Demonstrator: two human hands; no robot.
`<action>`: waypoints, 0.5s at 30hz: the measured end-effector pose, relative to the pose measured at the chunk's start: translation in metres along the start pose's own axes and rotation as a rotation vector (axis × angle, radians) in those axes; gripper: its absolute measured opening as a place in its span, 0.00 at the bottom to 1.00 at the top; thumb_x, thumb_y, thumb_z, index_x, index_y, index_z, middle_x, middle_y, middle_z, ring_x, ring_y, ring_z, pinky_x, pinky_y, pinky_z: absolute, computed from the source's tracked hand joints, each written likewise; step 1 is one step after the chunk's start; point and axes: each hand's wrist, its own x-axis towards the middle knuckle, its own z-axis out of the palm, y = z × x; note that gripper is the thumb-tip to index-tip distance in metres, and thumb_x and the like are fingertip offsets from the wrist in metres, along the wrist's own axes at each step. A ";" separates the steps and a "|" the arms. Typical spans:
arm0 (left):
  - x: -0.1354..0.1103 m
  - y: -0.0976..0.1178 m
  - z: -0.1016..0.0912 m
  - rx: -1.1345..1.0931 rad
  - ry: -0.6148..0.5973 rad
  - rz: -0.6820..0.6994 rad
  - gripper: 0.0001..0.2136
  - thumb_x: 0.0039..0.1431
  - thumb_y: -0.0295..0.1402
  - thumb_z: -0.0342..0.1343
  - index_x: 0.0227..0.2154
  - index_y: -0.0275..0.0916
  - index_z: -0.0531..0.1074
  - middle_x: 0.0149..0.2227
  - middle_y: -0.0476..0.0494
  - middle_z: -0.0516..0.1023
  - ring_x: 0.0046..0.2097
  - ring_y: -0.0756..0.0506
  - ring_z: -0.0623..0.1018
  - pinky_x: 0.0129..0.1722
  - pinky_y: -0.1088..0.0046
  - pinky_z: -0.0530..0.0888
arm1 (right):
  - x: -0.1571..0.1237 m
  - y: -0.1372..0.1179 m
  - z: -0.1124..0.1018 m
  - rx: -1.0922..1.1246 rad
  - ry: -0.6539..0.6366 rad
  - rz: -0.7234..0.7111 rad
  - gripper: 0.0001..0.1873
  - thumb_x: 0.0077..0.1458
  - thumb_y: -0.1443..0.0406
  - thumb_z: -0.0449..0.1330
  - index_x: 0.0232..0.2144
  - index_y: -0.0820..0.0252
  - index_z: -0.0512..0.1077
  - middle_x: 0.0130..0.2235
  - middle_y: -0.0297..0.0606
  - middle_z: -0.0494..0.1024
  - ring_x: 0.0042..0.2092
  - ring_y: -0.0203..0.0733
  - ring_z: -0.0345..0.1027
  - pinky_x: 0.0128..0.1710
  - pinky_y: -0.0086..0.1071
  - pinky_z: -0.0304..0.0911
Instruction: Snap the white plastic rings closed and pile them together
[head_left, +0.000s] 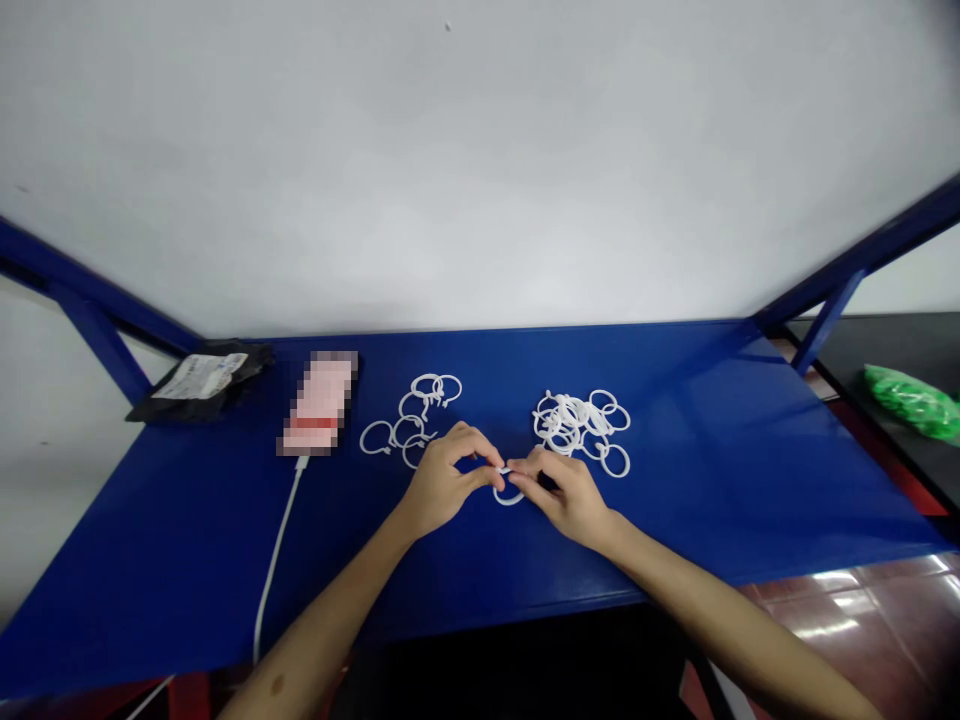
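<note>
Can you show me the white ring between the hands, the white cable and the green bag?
White ring [509,502], head view: on its lower curve.
White cable [279,545], head view: about midway along it.
Green bag [915,403], head view: on its middle.

Rings [577,412] smooth, plastic-looking; tabletop [697,460] smooth, glossy; wall [480,180] matt; packet [176,406] crinkled, plastic-looking; floor tiles [877,625] glossy

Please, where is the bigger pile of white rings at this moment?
In the head view, the pile of white rings lies on the blue table, right of centre, just beyond the right hand.
</note>
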 end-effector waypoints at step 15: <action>0.008 -0.018 -0.011 0.548 0.163 0.187 0.10 0.57 0.40 0.65 0.37 0.41 0.77 0.37 0.45 0.80 0.44 0.42 0.74 0.47 0.62 0.70 | 0.007 0.000 -0.018 -0.252 0.083 -0.116 0.05 0.63 0.70 0.59 0.41 0.57 0.73 0.37 0.38 0.80 0.37 0.39 0.73 0.38 0.33 0.69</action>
